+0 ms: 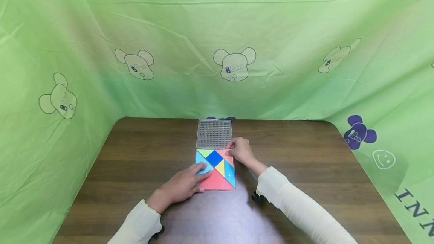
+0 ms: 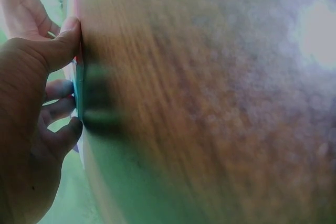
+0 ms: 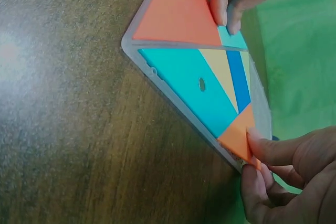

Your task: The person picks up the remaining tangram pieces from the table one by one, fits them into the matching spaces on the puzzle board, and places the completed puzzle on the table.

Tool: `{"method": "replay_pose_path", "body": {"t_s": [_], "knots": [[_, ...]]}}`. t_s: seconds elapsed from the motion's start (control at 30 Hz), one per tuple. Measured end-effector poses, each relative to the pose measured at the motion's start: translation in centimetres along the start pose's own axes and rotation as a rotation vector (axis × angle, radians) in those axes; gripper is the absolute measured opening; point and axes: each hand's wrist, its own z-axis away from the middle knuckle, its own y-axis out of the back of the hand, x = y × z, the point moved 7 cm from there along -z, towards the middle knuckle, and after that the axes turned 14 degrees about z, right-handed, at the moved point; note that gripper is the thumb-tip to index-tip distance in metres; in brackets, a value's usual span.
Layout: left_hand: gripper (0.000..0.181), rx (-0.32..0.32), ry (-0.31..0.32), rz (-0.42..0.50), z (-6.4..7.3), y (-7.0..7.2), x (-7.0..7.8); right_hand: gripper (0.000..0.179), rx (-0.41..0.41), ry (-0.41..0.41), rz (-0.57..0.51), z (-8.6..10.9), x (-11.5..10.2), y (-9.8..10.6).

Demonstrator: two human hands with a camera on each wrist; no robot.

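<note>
A square tangram in a clear tray [image 1: 217, 190] lies on the table, filled with coloured pieces. My left hand [image 1: 184, 184] rests from the left on the tray, its fingertips on the large light-blue triangle [image 1: 200, 157] and at the edge of the large red triangle [image 1: 215, 182]. At the far right corner, my right hand [image 3: 294, 171] pinches the small orange triangle [image 3: 237, 136] between thumb and fingers. Between the hands lie a blue square [image 1: 214, 158], a yellow triangle [image 1: 220, 168], a light-green piece [image 1: 204, 152] and a light-blue parallelogram [image 3: 194, 85] with a small hole.
Behind the tray, a clear lid with a dotted grid [image 1: 214, 134] lies flat, adjoining it. The brown wooden table [image 1: 142, 142] meets a green cloth [image 1: 176, 40] printed with bear faces at the back and sides.
</note>
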Motion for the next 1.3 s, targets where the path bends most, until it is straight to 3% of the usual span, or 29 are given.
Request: {"method": "replay_pose_path", "body": {"t_s": [0.27, 0.47, 0.97, 1.17, 1.3], "knots": [[0.06, -0.015, 0.028, 0.01, 0.1, 0.0, 0.0, 0.013, -0.006, -0.023, -0.007, 0.0, 0.0, -0.1], [0.06, -0.004, 0.005, -0.003, 0.1, 0.1, 0.1, 0.014, -0.01, -0.03, -0.001, 0.0, 0.1, -0.3], [0.061, -0.024, -0.003, -0.03, -0.6, 0.1, -0.1, 0.016, 0.006, 0.039, 0.027, 0.0, 0.3, -0.8], [0.051, 0.005, -0.029, -0.077, -1.9, 1.0, 0.2, 0.015, 0.019, 0.117, 0.086, 0.0, -0.1, -1.0], [0.04, 0.075, -0.033, -0.052, -2.6, 2.2, 0.1, 0.013, 0.002, 0.152, 0.097, 0.2, -0.1, -1.1]]}}
